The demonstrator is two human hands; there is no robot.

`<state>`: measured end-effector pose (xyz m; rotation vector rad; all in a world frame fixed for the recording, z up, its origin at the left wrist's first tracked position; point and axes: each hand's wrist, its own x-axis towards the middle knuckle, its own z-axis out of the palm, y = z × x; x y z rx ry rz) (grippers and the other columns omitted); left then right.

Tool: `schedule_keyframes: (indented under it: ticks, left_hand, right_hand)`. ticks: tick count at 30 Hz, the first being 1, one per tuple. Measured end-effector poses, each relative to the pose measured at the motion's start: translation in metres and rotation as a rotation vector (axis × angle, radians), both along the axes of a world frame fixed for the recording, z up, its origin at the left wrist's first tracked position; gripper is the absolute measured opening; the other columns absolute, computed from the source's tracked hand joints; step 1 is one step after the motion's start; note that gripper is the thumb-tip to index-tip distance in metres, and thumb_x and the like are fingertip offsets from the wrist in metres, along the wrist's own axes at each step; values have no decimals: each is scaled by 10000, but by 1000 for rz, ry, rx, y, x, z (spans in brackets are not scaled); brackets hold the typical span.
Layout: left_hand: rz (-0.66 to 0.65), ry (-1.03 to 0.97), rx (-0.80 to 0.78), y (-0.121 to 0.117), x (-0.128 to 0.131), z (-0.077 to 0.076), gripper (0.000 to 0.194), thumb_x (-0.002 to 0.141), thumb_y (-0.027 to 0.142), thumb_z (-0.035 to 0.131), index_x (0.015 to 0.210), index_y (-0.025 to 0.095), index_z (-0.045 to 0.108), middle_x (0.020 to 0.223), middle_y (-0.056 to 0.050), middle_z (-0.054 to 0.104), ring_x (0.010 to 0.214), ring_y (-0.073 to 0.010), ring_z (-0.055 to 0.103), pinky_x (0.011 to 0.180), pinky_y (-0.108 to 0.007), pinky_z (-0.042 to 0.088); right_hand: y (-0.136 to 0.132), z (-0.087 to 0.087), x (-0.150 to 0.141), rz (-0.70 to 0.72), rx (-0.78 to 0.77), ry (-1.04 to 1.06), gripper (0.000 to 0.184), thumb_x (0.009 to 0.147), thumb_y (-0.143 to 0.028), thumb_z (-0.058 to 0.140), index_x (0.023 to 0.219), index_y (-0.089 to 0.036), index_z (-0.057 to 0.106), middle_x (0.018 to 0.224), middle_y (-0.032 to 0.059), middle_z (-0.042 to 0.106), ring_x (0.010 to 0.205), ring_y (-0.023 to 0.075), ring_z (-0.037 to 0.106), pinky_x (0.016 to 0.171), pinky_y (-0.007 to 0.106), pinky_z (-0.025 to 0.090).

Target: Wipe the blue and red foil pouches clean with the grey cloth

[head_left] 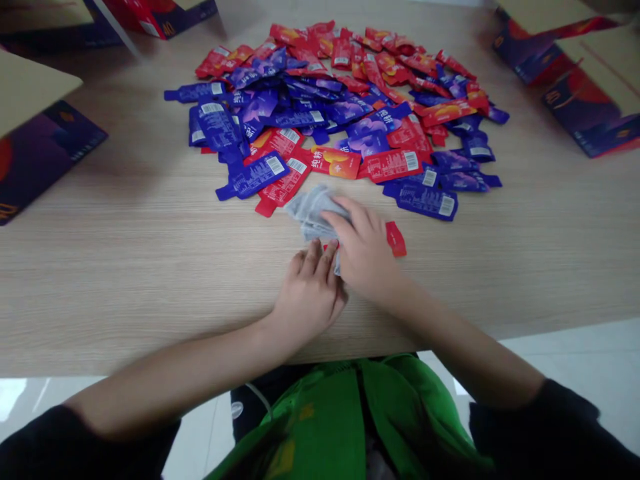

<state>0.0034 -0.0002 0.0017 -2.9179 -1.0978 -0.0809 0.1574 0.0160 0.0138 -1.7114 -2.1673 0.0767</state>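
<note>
A crumpled pale grey cloth [316, 208] is bunched under the thumb and fingers of my right hand [370, 257], which is closed on it just above the table. Beneath that hand lies a red packet [397, 239]; one end of it sticks out at the right and most of it is covered. My left hand [307, 297] rests beside it, its fingertips together and pressing on the packet's left end. Just beyond the hands spreads a loose heap of flat red packets [336, 162] and blue packets [260, 175], with barcodes and printing on them.
Printed cardboard boxes stand on both sides: a dark blue box [55, 150] at the left, a red box [165, 17] behind it, and more boxes [595, 110] at the right. The wooden table [125, 280] ends close to my body, above a tiled floor.
</note>
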Motion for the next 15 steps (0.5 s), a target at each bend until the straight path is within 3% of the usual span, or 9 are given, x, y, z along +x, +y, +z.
schedule_keyframes:
  ticks: [2,4,8,12,15]
  left_hand:
    - [5,-14,-3,1,-1,-1,475,968,307,508,1295,15,691,1406,-238,632,1327,-431,568,1067,-527,461]
    - [12,-18,-5,1,-2,-2,513,965,290,497,1370,7,638,1431,-235,614,1342,-421,557,1068,-525,462]
    - [12,14,-62,1,-2,1,619,954,284,489,1514,22,491,1573,-206,471,1444,-422,448,1075,-519,454]
    - [19,49,-104,1,-3,5,651,971,348,470,1534,20,460,1614,-198,407,1461,-425,422,1091,-514,439]
    - [12,49,-112,1,-4,5,668,986,389,470,1543,22,445,1626,-190,390,1470,-427,407,1107,-511,423]
  right_hand:
    - [2,-8,-6,57,-43,-96,456,985,-186,431,1397,-252,615,1554,93,506,1248,298,490,961,461,405]
    - [0,-14,1,45,-63,-171,439,993,-218,447,1396,-251,619,1552,102,509,1219,316,494,936,476,401]
    - [-17,-17,36,-136,-72,-244,476,953,-179,449,1400,-210,608,1549,159,475,1206,361,502,940,527,415]
    - [-31,-17,80,-308,-80,-201,524,901,-147,440,1407,-141,575,1454,228,490,1215,393,507,955,579,452]
    - [-28,-7,100,-286,-84,-95,526,863,-103,419,1358,-132,597,1334,218,541,1226,366,522,991,567,465]
